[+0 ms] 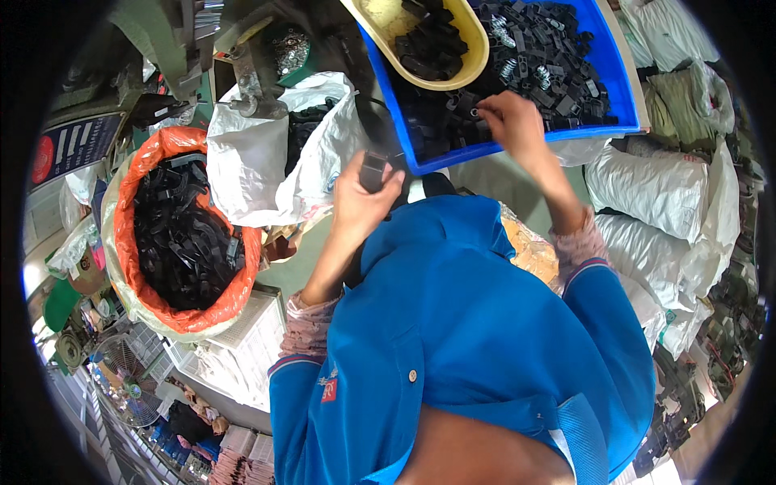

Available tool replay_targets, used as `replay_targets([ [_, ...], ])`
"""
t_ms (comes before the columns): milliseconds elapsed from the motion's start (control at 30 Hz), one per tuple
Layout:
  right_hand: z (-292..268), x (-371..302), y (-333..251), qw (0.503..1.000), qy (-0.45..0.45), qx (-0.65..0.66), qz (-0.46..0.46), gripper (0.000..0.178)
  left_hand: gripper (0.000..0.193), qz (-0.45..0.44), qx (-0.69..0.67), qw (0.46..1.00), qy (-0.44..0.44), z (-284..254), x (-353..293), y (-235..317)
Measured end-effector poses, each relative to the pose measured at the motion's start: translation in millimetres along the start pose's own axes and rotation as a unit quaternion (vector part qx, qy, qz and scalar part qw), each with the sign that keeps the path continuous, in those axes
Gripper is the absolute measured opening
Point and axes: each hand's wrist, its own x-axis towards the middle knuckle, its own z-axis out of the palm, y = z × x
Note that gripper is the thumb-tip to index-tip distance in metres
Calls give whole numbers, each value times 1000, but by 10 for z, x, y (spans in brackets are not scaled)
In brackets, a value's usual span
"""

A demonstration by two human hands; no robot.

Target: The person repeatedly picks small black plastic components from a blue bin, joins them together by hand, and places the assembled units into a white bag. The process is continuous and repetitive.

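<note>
Blue shirt [461, 323] fills foreground. L hand [360, 198] fingers clamped on 1 small black plastic part [373, 170], just below blue tray [622, 89] edge. R hand [513, 121] fingertips together, pinching among loose black parts in tray. 1 yellow bowl [473, 61] w/ more parts; 1 orange-lined sack [182, 234] left, 1 white bag [250, 153] between.

This is a small factory or assembly workshop, crowded with bulk stock. A blue tray [618, 77] brims with small black plastic parts and metal springs, a yellow bowl [477, 50] holds more parts, and an orange-lined sack [133, 202] is full of black clips. White woven sacks [655, 190] pile up on one side, a metal press [250, 77] stands at the back, and a fan [121, 364] sits on the floor.
</note>
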Motion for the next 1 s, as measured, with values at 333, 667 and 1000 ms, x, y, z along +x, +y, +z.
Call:
replay_targets([
  [333, -92, 555, 581, 991, -136, -20, -2, 21, 24, 144, 214, 960, -110, 396, 542, 581],
  [667, -784, 33, 775, 936, -33, 330, 121, 19, 24, 172, 333, 881, -289, 1672, 1333, 419],
  [1000, -884, -269, 332, 853, -44, 512, 89, 22, 29, 70, -158, 965, -198, 990, 918, 929],
])
